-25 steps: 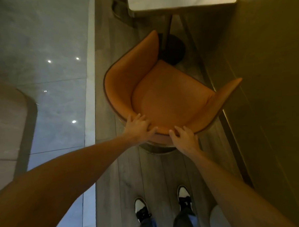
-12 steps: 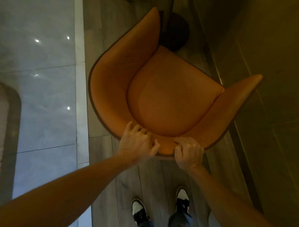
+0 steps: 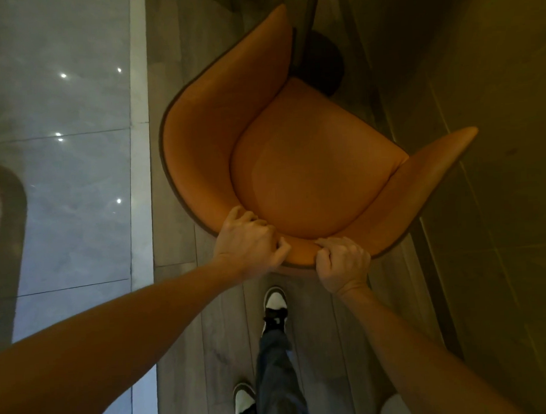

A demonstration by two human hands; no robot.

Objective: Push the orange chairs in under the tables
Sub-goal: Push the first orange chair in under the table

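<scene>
Wood-plank floor (image 3: 183, 336), orange chair (image 3: 311, 174), left hand (image 3: 248, 242), right hand (image 3: 341, 263) gripping backrest rim

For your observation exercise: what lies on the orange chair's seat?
Nothing lies on the orange chair seat. Left hand and right hand grip only its back rim; the floor beneath is hidden.

No readable text, labels, brands, numbers or signs anywhere in frame.
</scene>
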